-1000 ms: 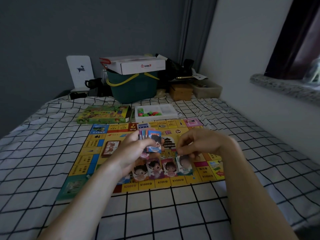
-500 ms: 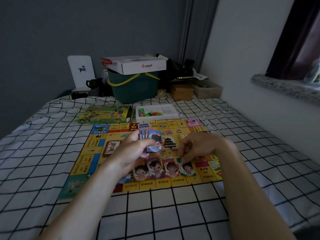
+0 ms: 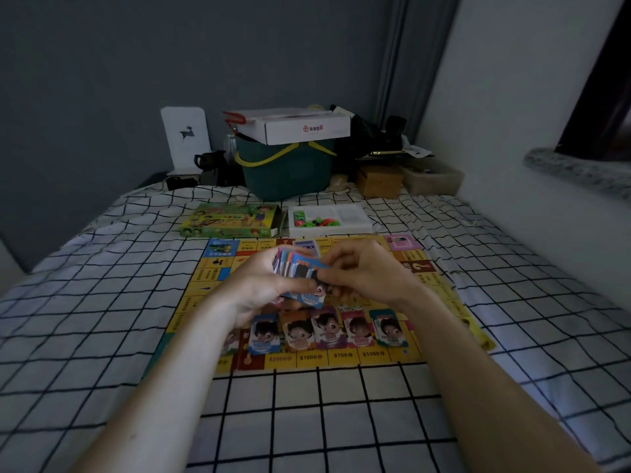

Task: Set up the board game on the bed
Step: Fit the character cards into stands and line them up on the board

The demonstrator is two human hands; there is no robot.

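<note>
Item, far left: green game box lay on the checked bed, beside a white parts tray. Game board lay flat mid-bed. My left hand held the card stack, grip clenched round it. My right hand pinched its top card. Five character cards lay in a row on the board's near edge.

Checked bed, game board flat (yellow), game box, piece tray
</note>
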